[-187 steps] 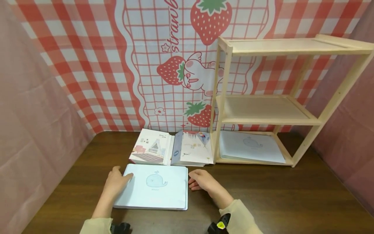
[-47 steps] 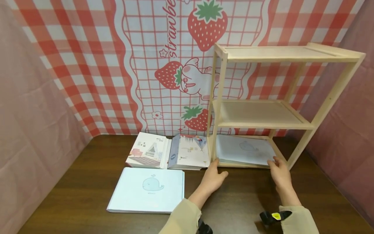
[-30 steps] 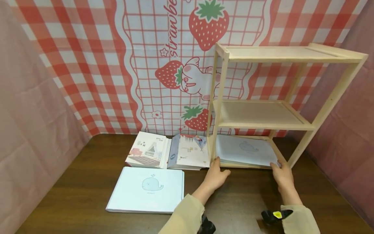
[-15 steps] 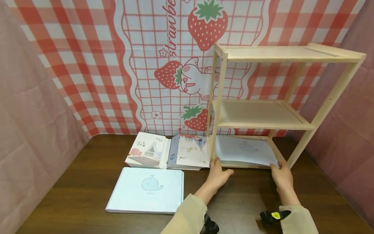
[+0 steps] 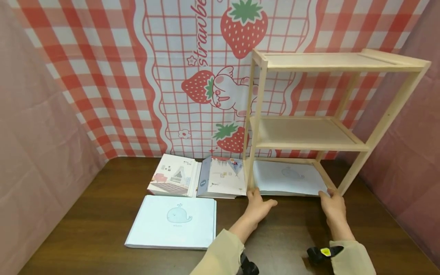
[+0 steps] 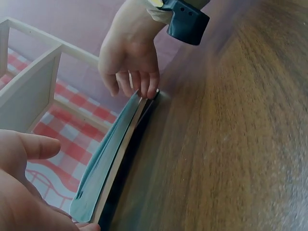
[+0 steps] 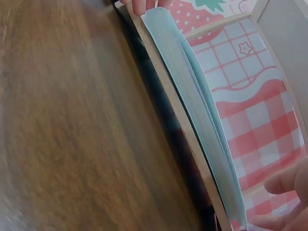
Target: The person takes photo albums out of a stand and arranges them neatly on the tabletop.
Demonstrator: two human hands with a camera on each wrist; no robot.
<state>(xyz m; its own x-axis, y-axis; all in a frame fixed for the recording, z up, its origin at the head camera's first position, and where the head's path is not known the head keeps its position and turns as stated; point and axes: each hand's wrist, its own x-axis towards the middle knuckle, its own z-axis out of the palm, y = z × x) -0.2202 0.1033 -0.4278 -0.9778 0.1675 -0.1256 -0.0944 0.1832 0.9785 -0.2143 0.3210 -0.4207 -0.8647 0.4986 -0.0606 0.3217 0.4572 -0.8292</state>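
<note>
A pale book (image 5: 290, 177) with a whale on its cover lies on the bottom shelf of a wooden rack (image 5: 311, 147). My left hand (image 5: 256, 208) is at its front left corner, fingertips by the rack's front left post and thumb held out. My right hand (image 5: 333, 208) touches the front right corner. In the left wrist view, the right hand's fingers (image 6: 137, 82) reach down to the end of the book. The right wrist view shows the book's pale edge (image 7: 192, 110) running along the wooden shelf rail (image 7: 168, 91).
A second whale-covered book (image 5: 172, 223) lies on the brown table (image 5: 86, 229) at front left. Behind it, a stack with a room drawing (image 5: 173, 175) and another illustrated stack (image 5: 225, 177) lie beside the rack. The middle shelf (image 5: 309, 133) overhangs the book.
Both hands have moved right from the book on the table to the one on the bottom shelf. That book's front edge now lies straighter along the shelf. In the last second the hands barely shift.
</note>
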